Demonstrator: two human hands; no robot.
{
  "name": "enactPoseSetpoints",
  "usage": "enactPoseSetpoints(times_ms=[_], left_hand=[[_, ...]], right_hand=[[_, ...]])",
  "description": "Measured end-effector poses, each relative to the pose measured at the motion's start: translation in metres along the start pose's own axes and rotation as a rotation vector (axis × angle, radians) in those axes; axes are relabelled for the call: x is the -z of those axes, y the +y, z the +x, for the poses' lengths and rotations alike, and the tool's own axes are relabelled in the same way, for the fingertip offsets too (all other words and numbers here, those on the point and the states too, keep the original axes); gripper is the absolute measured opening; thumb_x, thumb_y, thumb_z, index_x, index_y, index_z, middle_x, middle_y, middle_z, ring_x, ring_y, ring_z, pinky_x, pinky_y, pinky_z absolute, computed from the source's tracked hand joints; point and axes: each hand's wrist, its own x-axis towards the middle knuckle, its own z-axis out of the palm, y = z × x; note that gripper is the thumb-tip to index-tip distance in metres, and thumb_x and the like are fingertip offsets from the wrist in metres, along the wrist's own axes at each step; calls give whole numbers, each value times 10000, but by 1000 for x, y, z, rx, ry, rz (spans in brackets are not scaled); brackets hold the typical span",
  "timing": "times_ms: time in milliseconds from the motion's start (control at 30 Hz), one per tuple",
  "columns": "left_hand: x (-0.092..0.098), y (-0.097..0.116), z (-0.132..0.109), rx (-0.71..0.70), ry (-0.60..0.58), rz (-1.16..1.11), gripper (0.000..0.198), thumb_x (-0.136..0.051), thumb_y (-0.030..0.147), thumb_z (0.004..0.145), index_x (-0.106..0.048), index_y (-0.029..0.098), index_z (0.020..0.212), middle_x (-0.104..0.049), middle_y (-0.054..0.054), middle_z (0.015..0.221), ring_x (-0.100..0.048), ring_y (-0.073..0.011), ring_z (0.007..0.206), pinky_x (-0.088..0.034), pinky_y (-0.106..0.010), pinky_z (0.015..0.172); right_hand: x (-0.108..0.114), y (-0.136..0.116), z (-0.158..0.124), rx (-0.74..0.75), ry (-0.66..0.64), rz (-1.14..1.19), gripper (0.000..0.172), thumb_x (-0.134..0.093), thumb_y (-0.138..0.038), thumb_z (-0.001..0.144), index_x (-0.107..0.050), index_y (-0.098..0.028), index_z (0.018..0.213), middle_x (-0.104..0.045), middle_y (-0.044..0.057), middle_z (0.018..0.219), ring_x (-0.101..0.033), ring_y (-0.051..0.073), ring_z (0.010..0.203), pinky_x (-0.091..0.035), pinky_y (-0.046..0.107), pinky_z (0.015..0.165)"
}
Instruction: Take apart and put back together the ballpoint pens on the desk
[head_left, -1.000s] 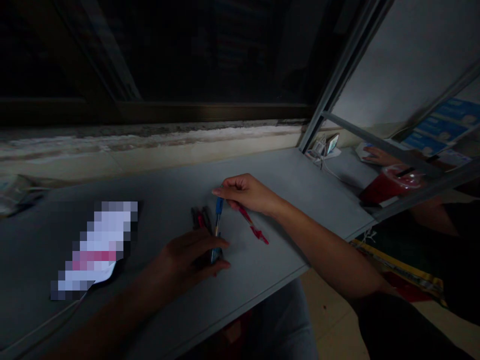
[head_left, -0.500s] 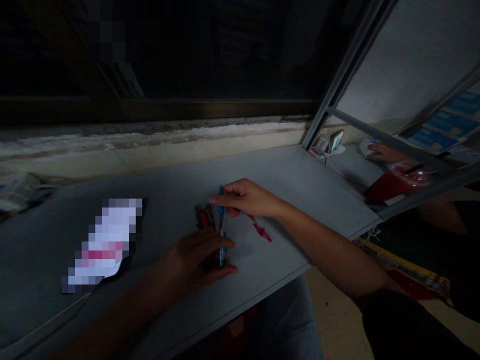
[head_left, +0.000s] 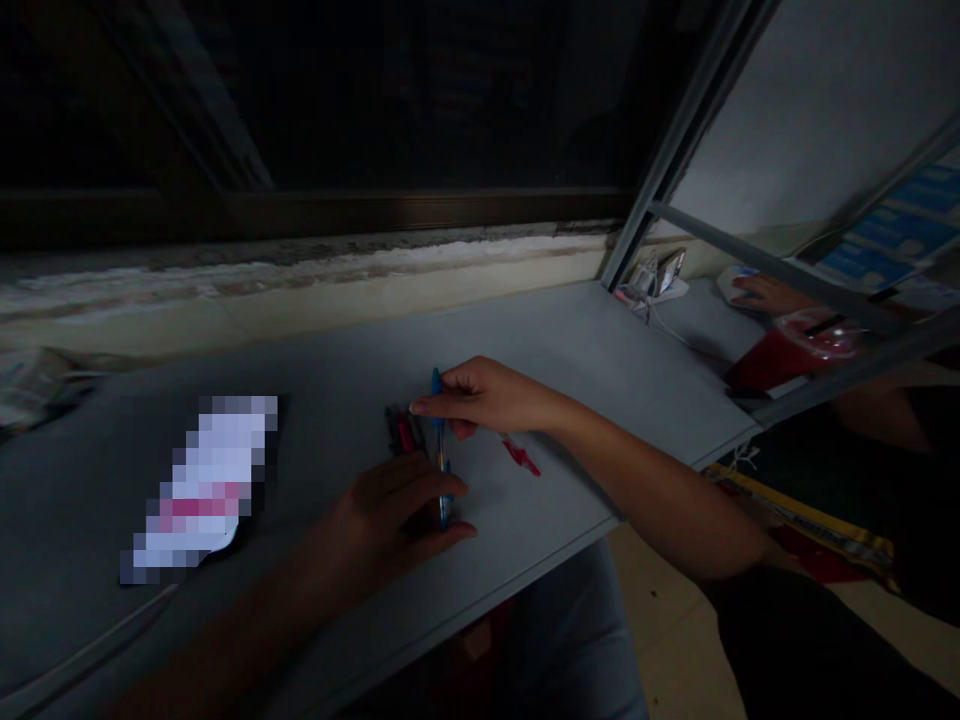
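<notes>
A blue ballpoint pen (head_left: 441, 450) lies lengthwise under both my hands. My right hand (head_left: 484, 395) pinches its upper end between thumb and fingers. My left hand (head_left: 390, 510) curls around its lower barrel, with the tip end showing past the fingers. Just left of the pen, a small bunch of dark pens with red parts (head_left: 401, 432) lies on the grey desk (head_left: 525, 330), close to my fingertips. A red pen-like piece (head_left: 521, 458) sticks out from under my right wrist, partly hidden by it.
A pixelated white and pink item (head_left: 202, 480) lies on the desk to the left. Past a metal partition frame (head_left: 701, 140), a co-worker's hand (head_left: 769, 295) rests on a white mouse beside a red cup (head_left: 795, 350) and a phone on a stand (head_left: 660, 275).
The blue pen has turned from a slight slant to nearly straight between my hands. My right hand has slid left, covering more of the red piece.
</notes>
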Motion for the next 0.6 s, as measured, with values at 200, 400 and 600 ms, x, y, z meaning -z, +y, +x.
enactPoseSetpoints(times_ms=[200, 400, 600], left_hand=[[1, 1, 1, -26, 22, 34, 159, -637, 377, 1019, -651, 218, 1012, -629, 25, 773, -626, -115, 638, -491, -229, 624], [2, 3, 3, -32, 29, 32, 194, -620, 406, 1025, -651, 216, 1004, -632, 24, 757, -626, -116, 626, -492, -225, 614], [-2, 0, 4, -28, 38, 6, 186, -602, 390, 1035, -664, 216, 1050, -657, 15, 797, -646, -121, 657, -512, -221, 635]], right_hand=[[-1, 1, -1, 23, -4, -7, 515, -614, -584, 954, -566, -165, 659, -599, -30, 566, -528, 70, 525, -365, 236, 560], [-1, -1, -2, 31, -13, -33, 557, -552, -639, 967, -575, -163, 679, -608, -22, 589, -528, 76, 548, -364, 239, 584], [-2, 0, 0, 32, -20, 0, 547, -575, -642, 949, -555, -164, 685, -594, -31, 588, -545, 84, 549, -373, 234, 590]])
